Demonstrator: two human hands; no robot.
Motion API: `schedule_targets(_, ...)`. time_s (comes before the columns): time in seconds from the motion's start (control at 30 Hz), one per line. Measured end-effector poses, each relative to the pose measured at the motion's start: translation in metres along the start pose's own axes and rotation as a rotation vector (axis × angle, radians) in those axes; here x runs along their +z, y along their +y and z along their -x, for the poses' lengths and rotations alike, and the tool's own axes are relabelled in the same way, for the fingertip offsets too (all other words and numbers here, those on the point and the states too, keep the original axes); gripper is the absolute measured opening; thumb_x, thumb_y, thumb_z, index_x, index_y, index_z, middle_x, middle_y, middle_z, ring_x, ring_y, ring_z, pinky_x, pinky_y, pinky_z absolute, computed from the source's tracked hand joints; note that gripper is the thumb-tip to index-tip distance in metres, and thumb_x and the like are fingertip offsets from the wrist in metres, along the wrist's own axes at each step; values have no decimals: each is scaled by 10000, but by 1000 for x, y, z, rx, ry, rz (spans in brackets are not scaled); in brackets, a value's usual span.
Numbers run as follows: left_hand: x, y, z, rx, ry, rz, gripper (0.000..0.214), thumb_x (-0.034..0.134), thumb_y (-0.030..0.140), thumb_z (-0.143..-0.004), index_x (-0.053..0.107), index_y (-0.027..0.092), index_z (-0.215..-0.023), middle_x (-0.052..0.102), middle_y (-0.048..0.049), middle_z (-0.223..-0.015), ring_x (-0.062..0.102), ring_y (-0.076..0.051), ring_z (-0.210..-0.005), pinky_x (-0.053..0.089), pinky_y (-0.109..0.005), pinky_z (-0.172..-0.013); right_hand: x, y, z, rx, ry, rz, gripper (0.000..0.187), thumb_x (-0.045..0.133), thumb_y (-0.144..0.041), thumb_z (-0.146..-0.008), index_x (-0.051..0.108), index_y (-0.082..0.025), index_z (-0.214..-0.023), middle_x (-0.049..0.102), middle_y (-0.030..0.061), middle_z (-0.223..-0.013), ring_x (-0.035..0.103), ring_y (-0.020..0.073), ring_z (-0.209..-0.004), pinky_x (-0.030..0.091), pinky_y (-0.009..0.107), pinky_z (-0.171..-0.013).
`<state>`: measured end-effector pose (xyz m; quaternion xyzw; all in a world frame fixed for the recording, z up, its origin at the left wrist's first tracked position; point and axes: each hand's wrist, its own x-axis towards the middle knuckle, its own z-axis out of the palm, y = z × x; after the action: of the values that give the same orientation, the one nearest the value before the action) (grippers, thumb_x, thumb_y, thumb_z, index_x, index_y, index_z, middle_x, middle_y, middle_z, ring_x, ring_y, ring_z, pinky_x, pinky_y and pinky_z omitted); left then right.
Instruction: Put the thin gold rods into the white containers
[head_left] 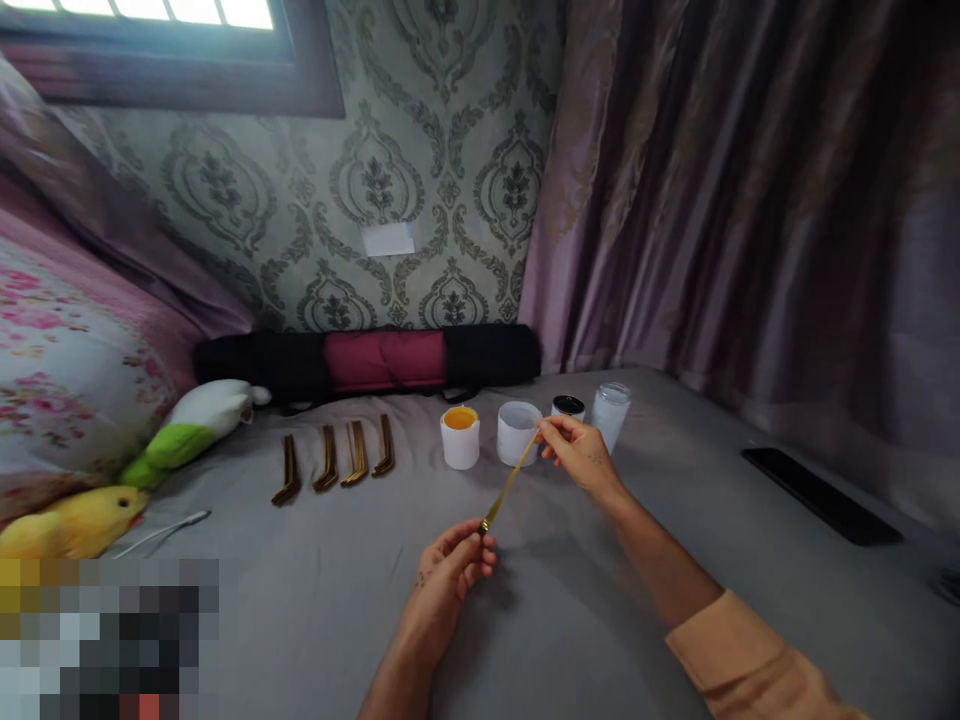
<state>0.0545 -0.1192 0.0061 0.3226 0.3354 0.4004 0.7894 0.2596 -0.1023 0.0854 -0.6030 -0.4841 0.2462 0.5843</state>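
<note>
I hold a thin gold stick [510, 483] between both hands above a grey sheet. My left hand [450, 575] pinches its lower end. My right hand [581, 455] pinches its upper end, close to a white cup [517, 432]. Beside that cup stands a white cup of orange liquid [460, 437]. Behind my right hand are a black-lidded jar [568, 406] and a clear jar [610, 413]. Several bent gold pieces [334, 460] lie in a row to the left.
A black and maroon roll bag [367, 362] lies along the wall. Plush toys [187, 430] and a floral pillow [67, 370] sit at the left. A black flat object [821, 493] lies at the right, under a curtain.
</note>
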Motion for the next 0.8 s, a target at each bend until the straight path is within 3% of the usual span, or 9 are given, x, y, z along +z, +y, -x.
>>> schedule_targets(0.2,5,1,0,-16,0,3,283,649,207,-661,585,76,-905,627,-107,-761,570,-105,-586,456,-214,-551,-13,1,3,22,14,-9,304,523,-438,-709,592,-151,-782,633,56,-716,536,103,-521,382,195,-404)
schedule_targets(0.37,4,8,1,-56,36,98,252,616,215,-697,592,72,-903,621,-97,-761,575,-109,-606,467,-206,-546,-37,-5,4,14,76,19,298,527,-425,-714,592,-136,-751,623,58,-708,521,91,-510,364,184,-387)
schedule_targets(0.5,-8,14,-2,-107,133,311,159,553,148,-740,587,74,-876,616,-78,-775,578,-87,-621,484,-186,-573,-69,-18,0,57,152,57,283,550,-406,-698,601,-128,-716,620,60,-701,508,79,-495,346,176,-376)
schedule_targets(0.8,-18,18,-5,-117,82,543,166,474,150,-782,566,81,-902,601,-76,-745,573,-110,-597,480,-229,-524,-154,-66,-32,68,404,248,194,555,-293,-694,613,-108,-692,637,78,-736,504,36,-478,321,144,-393)
